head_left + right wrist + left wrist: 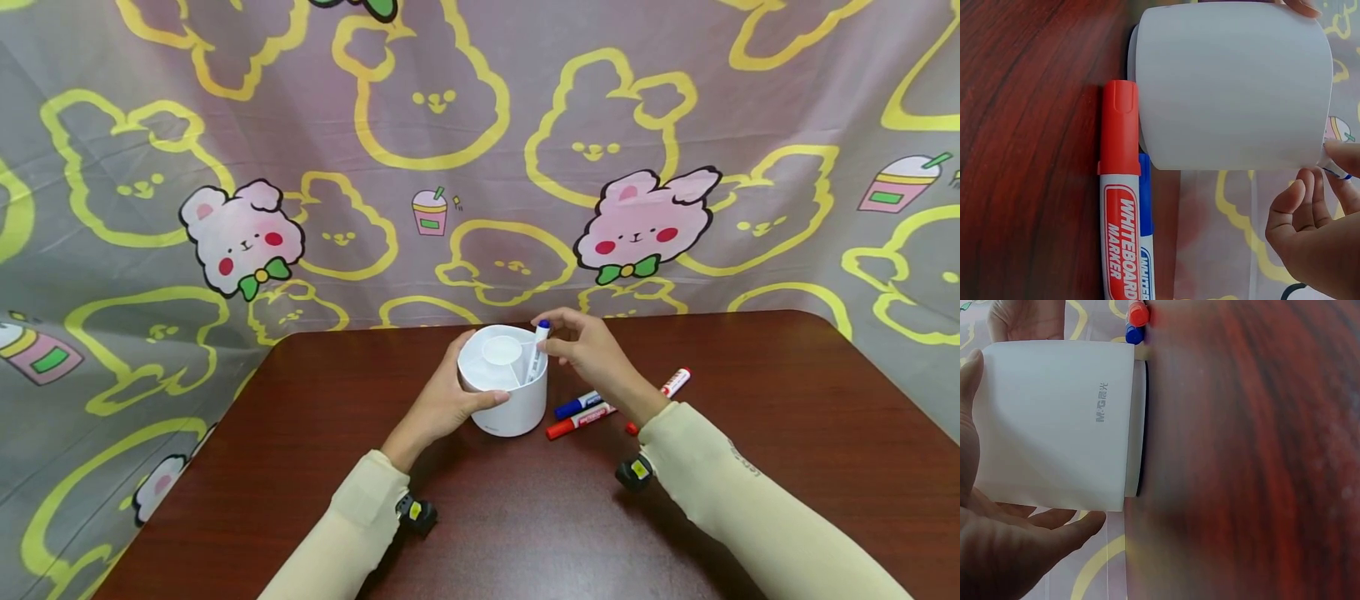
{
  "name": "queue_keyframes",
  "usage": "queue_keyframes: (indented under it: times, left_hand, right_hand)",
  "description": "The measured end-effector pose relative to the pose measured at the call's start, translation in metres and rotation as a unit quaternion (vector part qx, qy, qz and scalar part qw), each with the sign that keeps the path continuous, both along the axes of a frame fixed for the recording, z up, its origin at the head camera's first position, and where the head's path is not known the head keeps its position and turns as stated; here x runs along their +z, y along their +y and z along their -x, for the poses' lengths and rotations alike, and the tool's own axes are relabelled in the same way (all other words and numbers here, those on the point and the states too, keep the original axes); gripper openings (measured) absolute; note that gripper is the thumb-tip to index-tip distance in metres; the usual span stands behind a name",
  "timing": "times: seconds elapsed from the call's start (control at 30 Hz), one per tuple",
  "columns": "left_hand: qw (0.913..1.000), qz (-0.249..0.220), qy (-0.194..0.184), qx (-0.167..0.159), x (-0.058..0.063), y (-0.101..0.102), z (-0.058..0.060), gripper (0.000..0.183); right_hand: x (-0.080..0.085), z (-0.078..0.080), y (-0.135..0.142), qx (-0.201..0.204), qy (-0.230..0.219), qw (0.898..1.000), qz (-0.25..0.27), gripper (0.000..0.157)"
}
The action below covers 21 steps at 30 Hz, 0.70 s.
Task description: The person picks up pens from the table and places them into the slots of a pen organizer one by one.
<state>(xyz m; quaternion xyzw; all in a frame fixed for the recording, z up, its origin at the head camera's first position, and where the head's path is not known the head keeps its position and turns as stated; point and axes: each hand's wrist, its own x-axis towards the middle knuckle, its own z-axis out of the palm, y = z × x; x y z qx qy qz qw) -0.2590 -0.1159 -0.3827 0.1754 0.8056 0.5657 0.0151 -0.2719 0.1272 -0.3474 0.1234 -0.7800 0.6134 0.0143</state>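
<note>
A round white pen holder (512,414) with divided compartments stands on the table. My left hand (442,402) grips it from the left, thumb across its front and fingers around the far side. My right hand (596,354) is at the right rim and pinches a white marker (535,360) with a blue end. This marker leans upright, its lower part inside the right compartment. In the right wrist view the holder's wall (1235,87) hides most of it, and only the blue end shows by the fingers.
Right of the holder lie a blue-capped marker (573,407) and a red-capped whiteboard marker (577,422), side by side. Another red-ended marker (677,381) lies farther right, partly hidden by my right wrist. A patterned curtain (465,100) hangs behind the dark wooden table (525,517).
</note>
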Motion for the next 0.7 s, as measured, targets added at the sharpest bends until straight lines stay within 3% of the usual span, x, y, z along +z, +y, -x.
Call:
queue_keyframes:
  times: [0.7]
  left_hand:
    - [0.9999,0.008,-0.004,-0.011,0.002,-0.003,0.001,0.103]
  right_hand:
    - [-0.001,-0.001,0.01,0.01,-0.001,1.0,-0.019,0.038]
